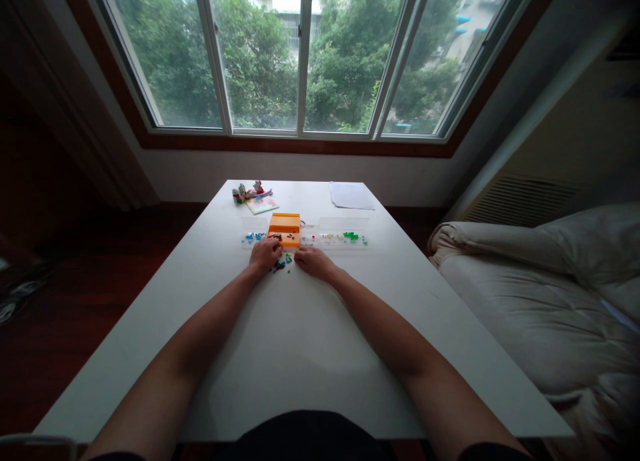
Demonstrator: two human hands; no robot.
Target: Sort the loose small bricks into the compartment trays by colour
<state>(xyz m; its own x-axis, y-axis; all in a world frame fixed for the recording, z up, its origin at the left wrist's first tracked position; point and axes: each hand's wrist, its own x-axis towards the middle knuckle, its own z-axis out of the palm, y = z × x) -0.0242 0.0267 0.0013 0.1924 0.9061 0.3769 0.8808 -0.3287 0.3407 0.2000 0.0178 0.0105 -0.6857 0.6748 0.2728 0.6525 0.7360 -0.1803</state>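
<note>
My left hand (265, 253) is at the front left corner of an open orange box (286, 225), its fingers curled in a pinch. Whatever they may hold is too small to make out. My right hand (313, 261) rests on the table just right of a loose pile of small pieces (280, 265), coloured blue, green and dark. Its fingers are drawn together, and their tips are too small to show any held piece. Brown pieces (291, 235) lie inside the orange box. Left of it, a clear tray holds blue pieces (255, 236).
A clear tray (363, 224) on the right holds green pieces (351, 236) and pale ones. Small figures (249, 192), a coloured card (263, 204) and white paper (351, 195) lie at the far end of the white table (305, 354). A sofa (530, 294) stands right.
</note>
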